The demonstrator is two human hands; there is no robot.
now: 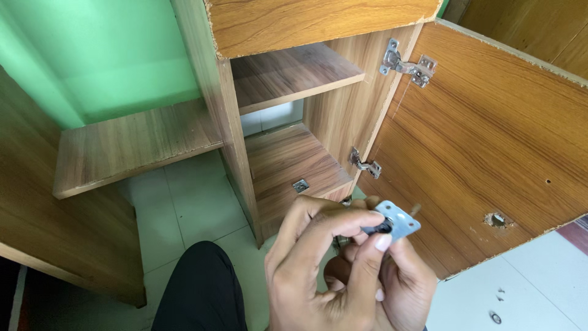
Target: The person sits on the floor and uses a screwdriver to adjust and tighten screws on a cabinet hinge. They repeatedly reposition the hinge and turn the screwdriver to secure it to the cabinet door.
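My left hand (318, 270) and my right hand (401, 282) are together at the bottom centre, in front of an open wooden cabinet. Between their fingertips they hold a small metal lock plate (398, 220), square and silvery, with a dark round piece at its middle. My left thumb and forefinger pinch the dark part; my right hand supports the plate from below. The cabinet door (490, 141) stands open to the right, with a round hole (497, 219) near its lower edge.
Two metal hinges (407, 64) (365, 164) join the door to the cabinet. Shelves (294, 76) sit inside, and a small metal piece (300, 186) lies on the bottom board. A low shelf (128, 147) is at left. My dark-clad knee (202, 288) is below. Small hardware (495, 317) lies on the white floor.
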